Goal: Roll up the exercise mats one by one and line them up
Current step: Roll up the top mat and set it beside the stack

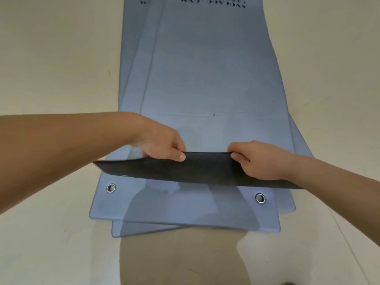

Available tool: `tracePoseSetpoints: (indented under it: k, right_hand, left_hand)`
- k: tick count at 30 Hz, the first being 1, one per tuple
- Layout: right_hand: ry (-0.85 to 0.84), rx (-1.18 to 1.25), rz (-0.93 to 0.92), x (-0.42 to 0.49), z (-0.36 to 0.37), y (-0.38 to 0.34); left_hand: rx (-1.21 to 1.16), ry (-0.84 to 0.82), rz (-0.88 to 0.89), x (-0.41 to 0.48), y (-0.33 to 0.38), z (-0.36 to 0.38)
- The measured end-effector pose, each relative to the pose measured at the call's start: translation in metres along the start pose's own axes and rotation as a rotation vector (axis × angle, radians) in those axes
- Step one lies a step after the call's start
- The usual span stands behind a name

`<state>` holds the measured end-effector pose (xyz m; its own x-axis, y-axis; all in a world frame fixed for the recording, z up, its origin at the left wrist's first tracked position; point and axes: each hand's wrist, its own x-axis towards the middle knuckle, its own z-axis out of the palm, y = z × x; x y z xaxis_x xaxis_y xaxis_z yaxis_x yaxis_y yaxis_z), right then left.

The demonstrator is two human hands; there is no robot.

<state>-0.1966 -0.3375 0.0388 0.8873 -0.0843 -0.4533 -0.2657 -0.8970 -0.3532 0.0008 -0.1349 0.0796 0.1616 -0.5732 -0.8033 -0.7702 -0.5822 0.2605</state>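
Head view: left hand [164, 146], right hand [255, 159] pinch top mat's [205, 79] folded end.

The light here is soft and even, bright enough that nothing sits in darkness. It seems to come from above and behind me, since my own shadow [181, 254] falls forward across the pale floor [51, 58] and up onto the near end of the blue mats [205, 68]. Its edges are diffuse, not crisp. I see no hard glare, only small glints on the two metal eyelets [111, 188]. The wide lens bends things: the mats flare out toward me and my forearms look stretched at the frame's sides. The whole picture is slightly soft, and the upside-down lettering [213, 3] at the far edge is hard to read.
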Motion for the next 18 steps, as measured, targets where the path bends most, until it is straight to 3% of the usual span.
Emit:
tracePoseSetpoints:
  k: [2, 3, 6, 8, 10, 11, 15, 18]
  right_hand:
    - [0.108, -0.169, 0.101, 0.014, 0.005, 0.005]
    - [0.185, -0.243, 0.132, 0.022, 0.01, 0.008]
    - [0.496, -0.416, 0.005, 0.044, 0.024, 0.018]
    - [0.623, -0.477, -0.132, 0.053, 0.027, 0.026]
    - [0.679, -0.474, -0.121, 0.063, 0.027, 0.027]
    - [0.696, -0.474, -0.1, 0.067, 0.027, 0.023]
    - [0.781, -0.515, -0.103, 0.06, 0.026, 0.001]
    - [0.627, -0.525, -0.073, 0.043, 0.044, -0.003]
  left_hand:
    - [0.137, 0.188, -0.014, 0.019, 0.005, -0.009]
    - [0.25, 0.361, -0.017, 0.028, 0.006, -0.004]
    - [0.63, 0.859, 0.179, 0.04, 0.012, 0.04]
    - [0.779, 0.815, 0.275, 0.041, 0.015, 0.082]
    - [0.793, 0.61, 0.143, 0.048, 0.009, 0.109]
    - [0.775, 0.585, 0.091, 0.051, 0.005, 0.114]
    - [0.721, 0.641, 0.111, 0.07, -0.011, 0.095]
    - [0.657, 0.606, 0.192, 0.085, -0.022, 0.074]
